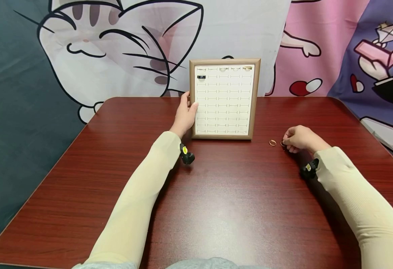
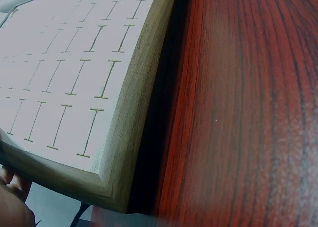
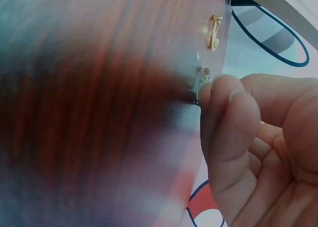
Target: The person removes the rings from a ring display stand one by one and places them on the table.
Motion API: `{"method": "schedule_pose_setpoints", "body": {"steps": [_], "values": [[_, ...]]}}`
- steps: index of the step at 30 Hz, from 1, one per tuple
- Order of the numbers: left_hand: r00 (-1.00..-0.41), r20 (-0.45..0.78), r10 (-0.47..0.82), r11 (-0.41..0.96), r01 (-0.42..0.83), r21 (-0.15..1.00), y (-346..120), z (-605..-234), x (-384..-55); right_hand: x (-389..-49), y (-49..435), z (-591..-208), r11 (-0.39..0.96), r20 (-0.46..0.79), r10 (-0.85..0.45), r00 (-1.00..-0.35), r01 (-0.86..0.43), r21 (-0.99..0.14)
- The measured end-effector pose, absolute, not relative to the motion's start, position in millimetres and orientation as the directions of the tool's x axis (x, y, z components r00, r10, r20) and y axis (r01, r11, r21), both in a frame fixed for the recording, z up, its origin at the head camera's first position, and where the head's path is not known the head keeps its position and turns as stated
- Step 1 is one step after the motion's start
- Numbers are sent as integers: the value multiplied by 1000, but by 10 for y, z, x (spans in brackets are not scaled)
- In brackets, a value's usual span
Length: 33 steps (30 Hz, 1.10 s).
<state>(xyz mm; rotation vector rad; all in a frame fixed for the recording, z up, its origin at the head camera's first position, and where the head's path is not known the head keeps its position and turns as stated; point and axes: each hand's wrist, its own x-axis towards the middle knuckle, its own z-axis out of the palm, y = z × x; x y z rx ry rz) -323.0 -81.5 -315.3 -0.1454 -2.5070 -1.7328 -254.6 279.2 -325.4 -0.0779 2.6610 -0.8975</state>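
1. Ring (image 3: 206, 74): right of centre in the head frame, low by the worktop (image 1: 223, 179), at the right hand's (image 1: 298, 138) fingertips.
2. Right grip: narrow, apparently pinching the ring; cannot tell whether it is off the surface.
3. Gold ring (image 3: 213, 38): just beside, to the left in the head frame, untouched.
4. Left hand (image 1: 185, 116): grips the board (image 1: 223, 108) by its left edge, thumb in front. Board stands at upper centre of frame.
5. Top row of the board carries other rings (image 1: 247, 68); black band (image 1: 201, 77) sits below, at upper left.
6. Step in hand, by my reading: picking up the ring.
7. Next move likely calls for a firm pinch, a clean lift past the gold ring, and a steady board.
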Motion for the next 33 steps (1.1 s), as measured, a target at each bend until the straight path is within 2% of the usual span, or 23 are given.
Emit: {"method": "schedule_pose_setpoints", "body": {"steps": [24, 33], "values": [[-993, 115, 19, 367, 114, 923, -818, -3156, -3208, -2490, 2734, -3202, 780, -275, -174, -946, 38, -625], [-989, 148, 23, 359, 147, 922, -818, -3158, -3212, -2506, 2633, -3024, 778, -205, -160, -966, 5, -628]]}}
